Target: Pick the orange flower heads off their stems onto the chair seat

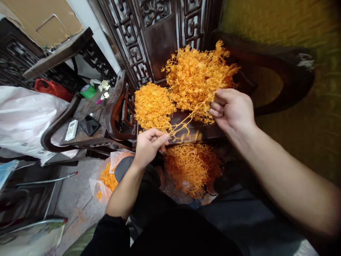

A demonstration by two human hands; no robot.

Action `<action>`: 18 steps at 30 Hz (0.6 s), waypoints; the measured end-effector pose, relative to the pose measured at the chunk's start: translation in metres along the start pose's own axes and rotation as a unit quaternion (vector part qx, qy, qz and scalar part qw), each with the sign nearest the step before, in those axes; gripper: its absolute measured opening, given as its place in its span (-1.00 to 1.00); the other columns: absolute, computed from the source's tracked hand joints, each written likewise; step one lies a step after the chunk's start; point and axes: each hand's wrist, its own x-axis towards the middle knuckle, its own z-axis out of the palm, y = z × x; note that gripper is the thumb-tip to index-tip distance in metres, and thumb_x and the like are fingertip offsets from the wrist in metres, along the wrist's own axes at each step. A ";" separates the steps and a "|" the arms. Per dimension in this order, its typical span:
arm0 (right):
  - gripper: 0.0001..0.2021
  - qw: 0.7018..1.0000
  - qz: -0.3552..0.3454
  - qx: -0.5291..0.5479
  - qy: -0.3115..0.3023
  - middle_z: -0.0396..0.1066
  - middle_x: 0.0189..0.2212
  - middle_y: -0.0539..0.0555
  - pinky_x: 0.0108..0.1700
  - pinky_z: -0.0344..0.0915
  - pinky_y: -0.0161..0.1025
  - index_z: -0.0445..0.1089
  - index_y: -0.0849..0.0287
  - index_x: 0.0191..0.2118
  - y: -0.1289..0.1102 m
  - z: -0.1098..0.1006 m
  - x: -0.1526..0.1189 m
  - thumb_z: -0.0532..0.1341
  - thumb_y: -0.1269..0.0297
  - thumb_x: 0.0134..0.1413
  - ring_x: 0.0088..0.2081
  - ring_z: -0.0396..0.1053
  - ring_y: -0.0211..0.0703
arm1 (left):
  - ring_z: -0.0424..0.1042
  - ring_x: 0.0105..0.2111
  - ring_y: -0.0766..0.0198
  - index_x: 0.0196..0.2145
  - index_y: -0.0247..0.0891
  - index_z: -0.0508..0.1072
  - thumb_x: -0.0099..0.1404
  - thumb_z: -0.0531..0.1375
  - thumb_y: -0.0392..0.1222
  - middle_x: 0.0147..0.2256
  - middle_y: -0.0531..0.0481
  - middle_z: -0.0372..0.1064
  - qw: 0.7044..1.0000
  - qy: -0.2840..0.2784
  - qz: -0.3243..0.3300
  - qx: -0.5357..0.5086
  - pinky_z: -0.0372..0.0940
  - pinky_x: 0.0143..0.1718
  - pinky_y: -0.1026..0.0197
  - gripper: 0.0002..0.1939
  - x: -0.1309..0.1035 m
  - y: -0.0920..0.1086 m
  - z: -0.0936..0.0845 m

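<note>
Both hands are bare, with no gloves, rings or watch in view. The left hand [147,144] comes out of a black sleeve pushed up past the forearm, while the right hand [233,108] has a forearm uncovered as far as the frame shows. The lap below is clad in dark, blackish fabric.

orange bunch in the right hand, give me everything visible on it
The orange bunch is a bushy tangle of thin, branching, plastic-looking sprigs, bright orange all over. The right hand pinches it at its lower right edge and holds it up in front of the dark carved wooden seat. A few long stems trail down-left from it to the left hand, whose fingertips grip them. Its left edge nears a denser orange pile on the seat.
</note>
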 end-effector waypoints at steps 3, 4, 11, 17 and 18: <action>-0.64 1.000 -0.021 -0.002 0.019 -0.15 -0.67 -0.19 -0.54 -0.26 -0.20 0.13 -0.01 -0.52 0.001 -0.009 0.015 0.39 0.22 -0.01 -0.62 -0.26 -0.34 | 0.34 -0.70 0.45 -0.42 -0.32 0.53 0.17 0.46 -0.06 -0.55 0.04 0.51 1.000 -0.004 0.003 0.006 0.24 -0.68 0.39 -0.72 -0.001 0.000 0.000; -0.66 0.999 -0.024 -0.023 0.016 -0.14 -0.68 -0.19 -0.53 -0.23 -0.19 0.16 -0.01 -0.52 0.000 -0.012 0.019 0.39 0.21 0.00 -0.62 -0.24 -0.34 | 0.34 -0.70 0.45 -0.42 -0.32 0.53 0.18 0.45 -0.06 -0.55 0.03 0.51 1.000 -0.005 0.005 0.005 0.24 -0.67 0.38 -0.72 -0.001 0.000 -0.001; -0.77 0.839 -0.344 -0.421 0.021 0.54 -0.24 0.22 -0.14 0.22 -0.03 0.60 0.13 -0.04 -0.032 -0.014 -0.015 0.28 0.26 0.23 -0.29 0.38 -0.02 | 0.38 -0.63 0.42 -0.34 -0.30 0.56 0.24 0.40 -0.02 -0.52 0.02 0.50 0.999 -0.004 -0.011 0.038 0.29 -0.62 0.36 -0.73 0.000 0.002 -0.005; -0.80 0.746 -0.331 -0.448 -0.364 0.48 -0.44 0.06 -0.33 0.18 -0.18 0.63 0.04 -0.18 -0.021 0.012 -0.053 0.23 0.22 0.31 -0.43 0.35 -0.15 | 0.41 -0.59 0.41 -0.31 -0.29 0.55 0.27 0.38 -0.01 -0.49 0.02 0.50 0.999 -0.032 0.000 0.035 0.30 -0.61 0.37 -0.73 0.000 0.004 0.001; -0.80 0.737 -0.314 -0.456 -0.388 0.51 -0.42 0.07 -0.34 0.18 -0.20 0.63 0.06 -0.17 -0.014 0.014 -0.053 0.22 0.23 0.32 -0.41 0.37 -0.16 | 0.41 -0.58 0.41 -0.31 -0.29 0.55 0.28 0.38 -0.01 -0.49 0.02 0.50 0.999 -0.038 0.008 0.038 0.31 -0.60 0.37 -0.73 -0.001 0.005 0.001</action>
